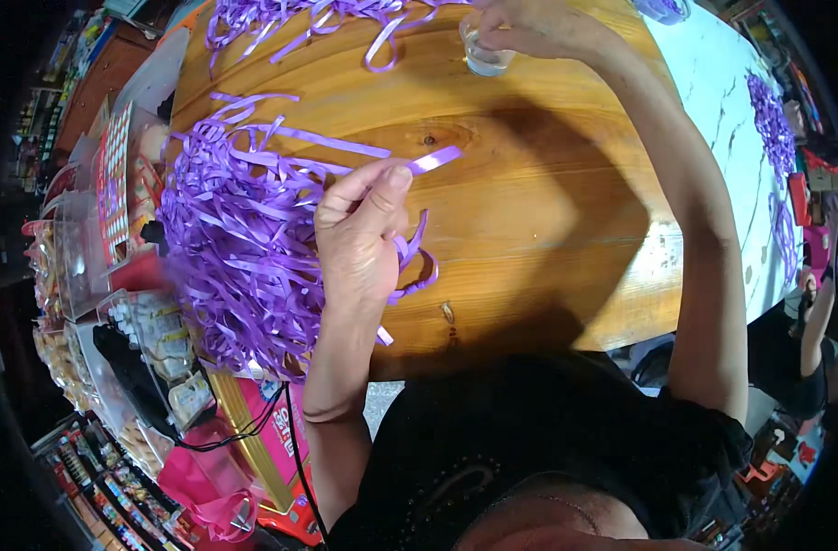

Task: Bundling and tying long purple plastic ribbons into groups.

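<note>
Between the thumb and forefinger of my left hand (362, 225) is a purple satin ribbon (435, 160), its short end sticking out to the right. This hand is just right of a big tangled pile of purple ribbons (240, 243). At the top, my right hand (520, 26) is at a small clear plastic cup (488, 62), its fingers bent together at the cup's rim. Whatever those fingertips may hold is hidden. The cup stands on the wooden table (529, 220).
More purple ribbons (300, 20) lie along the table's far edge. A white marbled table (713, 83) adjoins on the right, with ribbon bunches (773, 124) on it. Clear bins of packaged goods (157, 340) crowd the left side. Another person (800, 354) is at the far right.
</note>
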`<action>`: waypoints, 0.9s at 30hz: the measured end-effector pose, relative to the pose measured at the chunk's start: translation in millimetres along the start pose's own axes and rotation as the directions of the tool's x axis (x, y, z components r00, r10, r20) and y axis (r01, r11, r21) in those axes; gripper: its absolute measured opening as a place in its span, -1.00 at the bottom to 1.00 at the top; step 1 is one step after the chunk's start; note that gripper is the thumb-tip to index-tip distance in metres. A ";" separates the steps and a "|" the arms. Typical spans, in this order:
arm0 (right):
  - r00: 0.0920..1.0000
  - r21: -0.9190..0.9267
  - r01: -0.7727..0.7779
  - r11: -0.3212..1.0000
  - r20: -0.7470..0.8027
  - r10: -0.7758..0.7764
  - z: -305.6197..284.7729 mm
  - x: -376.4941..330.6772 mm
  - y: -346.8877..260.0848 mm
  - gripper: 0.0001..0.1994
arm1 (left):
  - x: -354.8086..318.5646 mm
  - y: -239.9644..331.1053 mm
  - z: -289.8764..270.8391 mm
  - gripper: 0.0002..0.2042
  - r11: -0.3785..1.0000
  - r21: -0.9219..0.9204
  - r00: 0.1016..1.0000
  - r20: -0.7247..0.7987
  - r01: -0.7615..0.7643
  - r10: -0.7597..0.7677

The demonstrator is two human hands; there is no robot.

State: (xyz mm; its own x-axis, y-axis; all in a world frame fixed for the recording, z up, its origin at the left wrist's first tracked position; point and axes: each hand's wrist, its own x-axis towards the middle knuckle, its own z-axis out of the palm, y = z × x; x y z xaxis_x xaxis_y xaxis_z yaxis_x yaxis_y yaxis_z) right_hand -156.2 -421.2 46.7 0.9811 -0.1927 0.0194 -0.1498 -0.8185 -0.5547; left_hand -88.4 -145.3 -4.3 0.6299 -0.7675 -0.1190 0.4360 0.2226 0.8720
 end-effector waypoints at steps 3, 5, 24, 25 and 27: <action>0.983 -0.122 0.073 0.990 -0.157 -0.092 -2.0 -12.8 -7.0 -0.88 | -0.9 1.0 2.2 -0.85 0.998 -0.056 0.998 -0.051 0.036 -0.039; 0.867 -0.051 0.337 0.940 -0.372 -0.331 5.2 -26.9 -15.3 -0.85 | -2.0 2.1 4.1 -0.84 0.994 -0.101 0.999 -0.012 0.047 -0.049; 0.831 0.160 0.413 0.897 -0.469 -0.299 73.9 -97.5 -49.7 -0.78 | 0.0 2.7 22.2 -0.84 0.585 0.770 0.956 0.108 -0.254 0.273; 0.833 0.166 0.410 0.897 -0.469 -0.294 74.1 -97.8 -50.4 -0.77 | 6.9 2.2 21.8 -0.80 0.216 0.864 0.823 0.316 -0.456 0.472; 0.801 0.057 0.417 0.907 -0.494 -0.338 73.0 -97.4 -48.5 -0.76 | 10.7 0.2 21.8 -0.77 -0.201 0.817 0.629 0.551 -0.541 0.548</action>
State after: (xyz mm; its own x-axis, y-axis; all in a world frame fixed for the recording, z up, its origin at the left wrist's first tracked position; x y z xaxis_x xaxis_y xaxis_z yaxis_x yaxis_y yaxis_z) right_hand -235.6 -323.1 11.0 0.7756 -0.1456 0.6142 0.2807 -0.7920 -0.5422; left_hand -95.5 -166.6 5.0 0.2808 -0.6920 0.6650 -0.9532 -0.1204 0.2772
